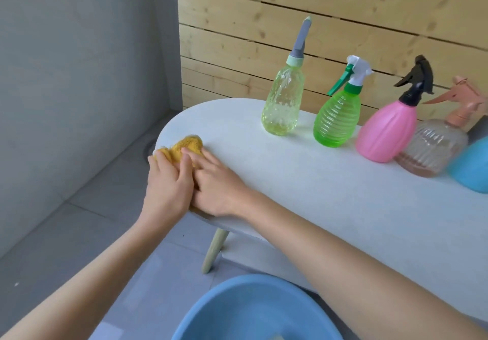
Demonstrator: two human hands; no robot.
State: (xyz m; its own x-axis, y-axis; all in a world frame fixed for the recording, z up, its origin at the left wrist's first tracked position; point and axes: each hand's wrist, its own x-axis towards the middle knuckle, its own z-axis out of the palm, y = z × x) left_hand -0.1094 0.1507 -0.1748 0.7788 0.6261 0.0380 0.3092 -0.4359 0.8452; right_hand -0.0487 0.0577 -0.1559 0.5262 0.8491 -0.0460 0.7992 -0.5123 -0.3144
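1. Your L hand [166, 181] lies on the yellow cloth [186, 145], fingers fairly straight, pressing down, not curled round it.
2. R hand [217, 183] sits right beside it, touching it. Fingers flat & together, tips on the cloth's right part.
3. Cloth's bunched at the left end of the white desk [290, 181], by the rounded edge, well apart from the bottles.
4. Back of desk, L to R: pale yellow bottle [284, 102] w/ grey nozzle, green spray bottle [338, 120], pink spray bottle [385, 131], clear peach spray bottle [433, 149]. All upright.
5. Pink & peach overlap in view; can't tell if they touch.
6. Blue basin [237, 294] is low in view, btw your forearms, w/ a wooden desk leg [214, 250] just above it.
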